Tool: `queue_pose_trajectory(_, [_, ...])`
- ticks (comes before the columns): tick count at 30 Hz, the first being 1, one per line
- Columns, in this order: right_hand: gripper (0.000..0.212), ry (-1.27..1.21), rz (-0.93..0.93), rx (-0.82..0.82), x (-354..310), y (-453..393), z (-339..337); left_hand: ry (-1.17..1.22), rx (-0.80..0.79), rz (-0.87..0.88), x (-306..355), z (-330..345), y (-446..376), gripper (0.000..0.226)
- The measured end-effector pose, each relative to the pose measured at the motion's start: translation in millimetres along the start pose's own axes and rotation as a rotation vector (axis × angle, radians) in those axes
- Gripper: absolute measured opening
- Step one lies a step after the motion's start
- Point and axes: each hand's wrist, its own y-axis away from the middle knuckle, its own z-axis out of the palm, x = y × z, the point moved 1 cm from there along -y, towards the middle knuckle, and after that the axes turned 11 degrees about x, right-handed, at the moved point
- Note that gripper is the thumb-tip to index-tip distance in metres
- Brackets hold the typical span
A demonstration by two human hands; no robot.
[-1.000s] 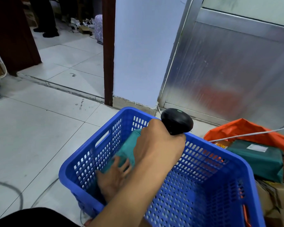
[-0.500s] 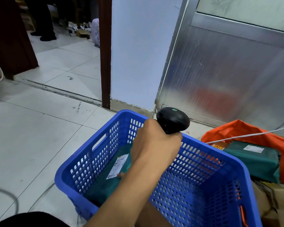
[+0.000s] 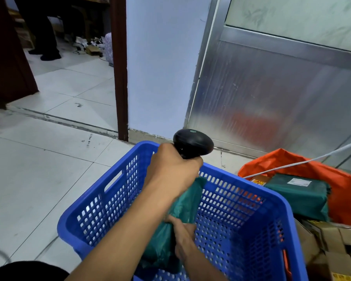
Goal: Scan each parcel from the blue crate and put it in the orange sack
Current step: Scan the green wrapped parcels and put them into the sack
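Green parcel (image 3: 182,207) stands tilted inside the blue crate (image 3: 251,226), long axis pointing up and away. Left hand (image 3: 183,238) grips its lower part; its label is hidden. Right hand (image 3: 170,171) clasps a black scanner (image 3: 193,144) above. Orange sack (image 3: 344,191) lies right, partly cut off.

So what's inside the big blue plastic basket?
One dark green plastic-wrapped parcel, gripped by a hand inside the blue perforated crate. The forearm of the hand holding the black scanner covers part of the floor, so more could hide there.
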Motion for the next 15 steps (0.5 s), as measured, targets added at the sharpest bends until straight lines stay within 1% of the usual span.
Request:
queue_pose_trajectory(1, [0.103,0.005,-0.019,0.029,-2,-9,-1,0.002,-0.002,0.006,-1,0,-1,0.020])
queue_pose_trajectory(3, [0.096,0.001,-0.053,0.010,-21,-7,-12,-0.003,-0.005,0.016,-2,1,-2,0.011])
queue_pose_trajectory(6, [0.087,-0.002,-0.083,-0.075,-58,23,-30,-0.001,0.000,0.024,-2,3,-2,0.011])
queue_pose_trajectory(9, [0.086,0.002,-0.100,-0.131,-77,37,-44,-0.004,0.003,0.034,-2,6,-2,0.009])
queue_pose_trajectory(10, [0.083,0.001,-0.110,-0.147,-84,44,-48,-0.002,0.000,0.040,-3,7,-1,0.008])
queue_pose_trajectory(13, [0.062,0.006,-0.130,-0.183,-102,58,-64,-0.003,-0.015,0.051,-4,8,1,0.007])
queue_pose_trajectory(15, [0.061,0.006,-0.148,-0.199,-114,63,-76,-0.010,-0.024,0.055,-4,8,3,0.008])
